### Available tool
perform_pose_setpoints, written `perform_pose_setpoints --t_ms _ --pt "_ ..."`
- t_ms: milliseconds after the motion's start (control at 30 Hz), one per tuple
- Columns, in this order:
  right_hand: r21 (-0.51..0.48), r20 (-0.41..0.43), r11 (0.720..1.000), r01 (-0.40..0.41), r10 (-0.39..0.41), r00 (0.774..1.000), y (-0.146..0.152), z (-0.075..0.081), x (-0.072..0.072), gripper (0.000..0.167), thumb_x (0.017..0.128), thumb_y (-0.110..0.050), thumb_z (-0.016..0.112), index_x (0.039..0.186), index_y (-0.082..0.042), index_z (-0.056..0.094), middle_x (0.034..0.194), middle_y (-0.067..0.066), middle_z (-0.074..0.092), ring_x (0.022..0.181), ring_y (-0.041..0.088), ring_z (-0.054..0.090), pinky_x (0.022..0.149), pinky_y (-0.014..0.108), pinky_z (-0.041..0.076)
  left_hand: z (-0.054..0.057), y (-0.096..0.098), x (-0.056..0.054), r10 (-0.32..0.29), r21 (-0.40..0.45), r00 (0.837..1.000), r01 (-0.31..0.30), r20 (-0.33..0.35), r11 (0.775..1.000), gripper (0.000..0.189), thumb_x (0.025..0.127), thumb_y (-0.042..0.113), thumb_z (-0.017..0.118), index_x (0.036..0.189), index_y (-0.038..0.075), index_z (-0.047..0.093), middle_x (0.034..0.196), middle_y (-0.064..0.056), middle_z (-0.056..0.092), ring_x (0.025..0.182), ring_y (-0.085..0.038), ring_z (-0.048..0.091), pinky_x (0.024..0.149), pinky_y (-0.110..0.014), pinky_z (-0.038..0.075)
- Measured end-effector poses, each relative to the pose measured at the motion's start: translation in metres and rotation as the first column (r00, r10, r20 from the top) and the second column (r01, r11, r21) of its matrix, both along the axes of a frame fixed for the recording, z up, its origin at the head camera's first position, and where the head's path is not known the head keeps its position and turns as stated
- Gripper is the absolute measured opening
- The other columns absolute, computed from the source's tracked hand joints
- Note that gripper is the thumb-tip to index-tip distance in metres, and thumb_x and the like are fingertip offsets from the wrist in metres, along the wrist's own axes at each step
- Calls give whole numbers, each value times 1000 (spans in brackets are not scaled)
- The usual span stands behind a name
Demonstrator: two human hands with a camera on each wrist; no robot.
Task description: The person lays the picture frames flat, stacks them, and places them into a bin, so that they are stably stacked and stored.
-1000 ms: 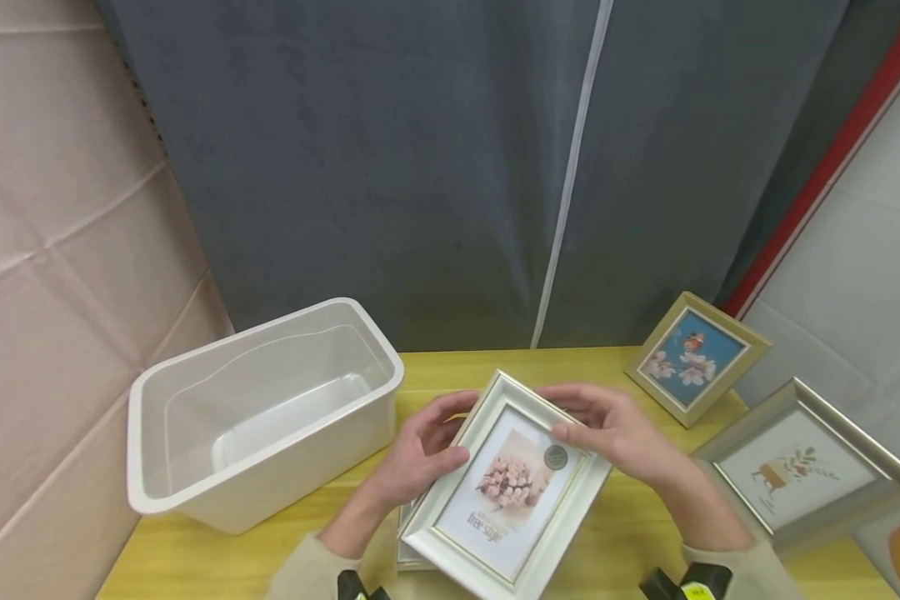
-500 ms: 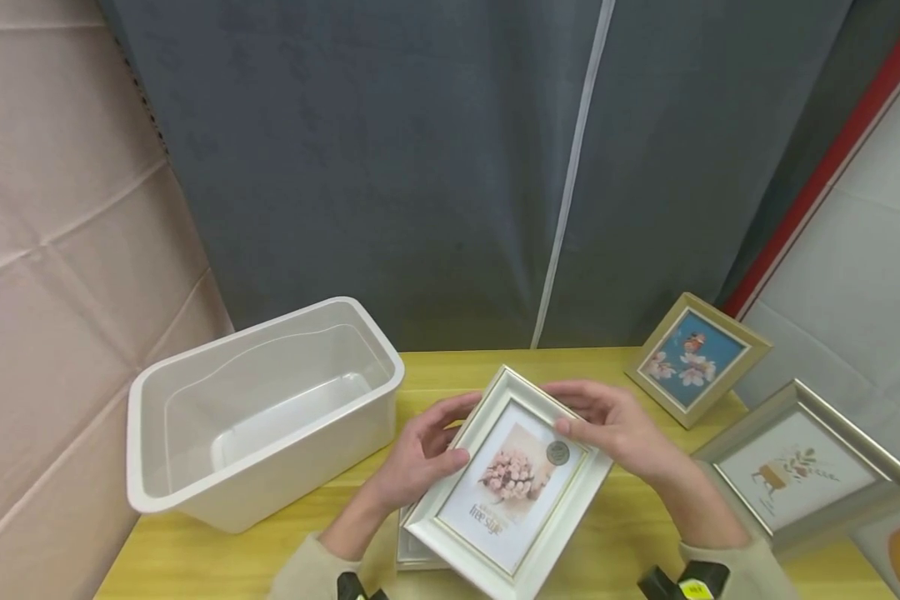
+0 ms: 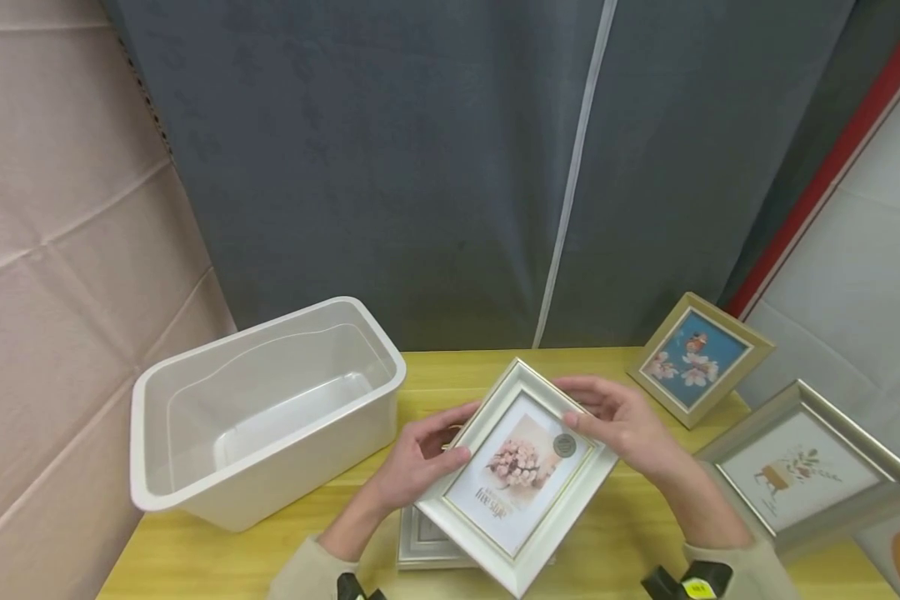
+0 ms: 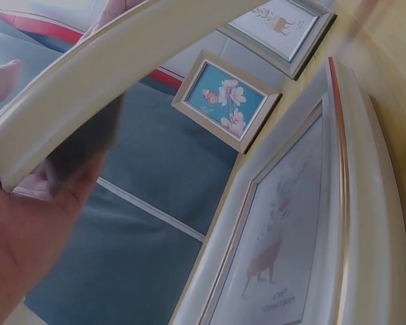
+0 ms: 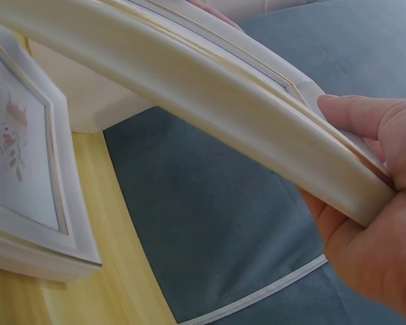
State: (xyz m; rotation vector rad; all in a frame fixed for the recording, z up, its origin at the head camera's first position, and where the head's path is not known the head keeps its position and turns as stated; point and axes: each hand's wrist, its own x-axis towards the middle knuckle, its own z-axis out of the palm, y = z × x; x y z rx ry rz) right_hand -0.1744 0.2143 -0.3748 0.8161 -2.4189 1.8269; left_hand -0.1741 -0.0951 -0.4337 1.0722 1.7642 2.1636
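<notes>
Grey curtain point(image 3: 390, 167) backs the far side of a yellow wood-grain desk point(image 3: 592, 360). On the left stands a pale bin point(image 3: 307, 462); on the right, a gold-toned frame point(image 3: 693, 362) with a blue picture and a larger silver frame point(image 3: 795, 467) stand propped.

Subject: one white picture frame point(image 3: 521, 467) with a flower print, held tilted above the desk, over a second frame point(image 3: 420, 546) lying there. Wrist views show the two apart.

Hold as found: left hand point(image 3: 414, 468) grips the left long side, fingers curled behind, thumb over the front. Right hand point(image 3: 624, 425) pinches the far-right short side, thumb on the face, remaining fingers behind and partly hidden. Both grips are about as wide as the moulding is thick.

Assessment: the white picture frame should prove rigid and fairly light, steadier in both hands than in one. Its smooth rim may slide against dry skin. Whether the pane is glass or plastic cannot be told; treat as breakable. Corners appear likeliest to chip. Recommended hold: opposite moulded sides, thumbs clear of the pane. Avoid pressing the back, where a dark panel point(image 4: 88, 145) shows, possibly a stand that could swing.
</notes>
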Motion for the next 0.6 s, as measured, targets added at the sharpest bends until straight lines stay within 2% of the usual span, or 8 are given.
perform_pose_setpoints --t_ms 133,267,400,600 --pt "5 10 999 32 -32 999 2 -3 0 39 96 2 67 133 9 57 118 6 73 88 21 74 66 39 63 -3 -1 0 -17 15 1000 17 10 1000 56 100 9 66 146 -14 43 147 -36 45 115 -18 65 84 -39 60" --pt "-16 20 999 48 -47 999 4 -5 1 39 96 3 66 133 11 56 116 0 74 88 21 74 65 40 63 -6 -2 -1 -48 25 998 48 28 999 55 99 5 65 146 -14 43 148 -31 47 117 -20 65 85 -39 60" --pt "-35 13 997 65 -65 998 6 -7 1 39 95 4 66 132 12 55 114 -8 74 86 21 74 64 41 63 -7 -5 -1 -50 8 997 50 52 999 56 98 4 67 146 -14 43 148 -25 50 118 -20 64 86 -39 60" --pt "-53 19 989 135 -134 991 8 -12 1 40 96 3 66 134 12 54 114 -14 72 86 20 74 64 41 63 -8 -14 -1 -2 -42 999 4 47 999 53 97 2 66 143 -15 46 144 -36 48 115 -17 65 88 -36 59"
